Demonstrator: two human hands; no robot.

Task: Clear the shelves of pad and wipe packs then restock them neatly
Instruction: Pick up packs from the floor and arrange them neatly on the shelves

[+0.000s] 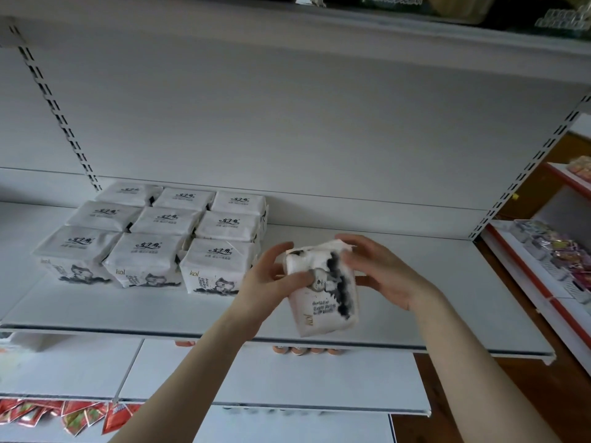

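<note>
I hold one white pack point(323, 302) with a black ink cat print above the front of the white shelf point(431, 302). It is tilted, its printed face toward me. My left hand point(271, 282) grips its left side, thumb across the print. My right hand point(380, 273) grips its top right corner. Several matching white packs point(153, 238) stand in a neat block of three rows on the left part of the same shelf, just left of my hands.
The shelf's right half lies bare up to a slotted upright point(524, 174). Another shelf point(319, 43) hangs overhead. Below are lower white shelves point(271, 375) with red snack packets point(48, 414) at left. A neighbouring rack with colourful goods point(556, 251) stands at right.
</note>
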